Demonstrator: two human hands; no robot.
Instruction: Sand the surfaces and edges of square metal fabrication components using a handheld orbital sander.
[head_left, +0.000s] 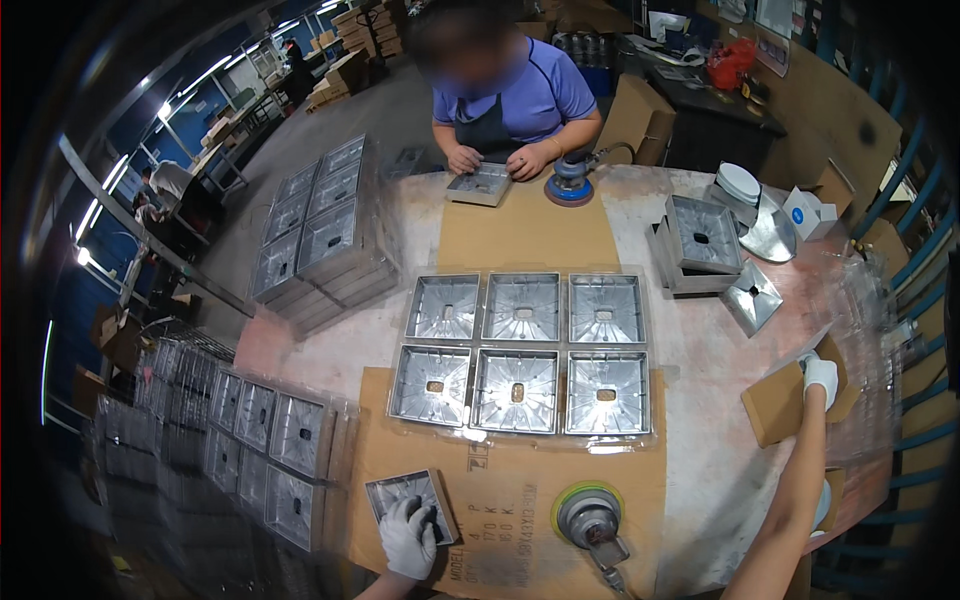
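My left hand [408, 540], in a white glove, grips a shallow square metal housing [378, 490] by its near side. Its fingers reach over the inner face, partly covering it. The housing lies on a cardboard sheet at the lower left. Far to the right, my gloved right hand [821, 380] is at an open cardboard box [775, 408], its fingers closed at the box's opening. What they hold, if anything, is too small to make out. Between my hands, a disc sander [590, 517] with a yellow-green rim rests on the cardboard.
A clear plastic tray [520, 432] with several metal housings fills the table's middle. Stacked trays of housings [300, 430] stand at the left. Opposite, a person [515, 90] handles another housing [480, 184] beside a blue sander [570, 182]. More housings [702, 235] are stacked at the right.
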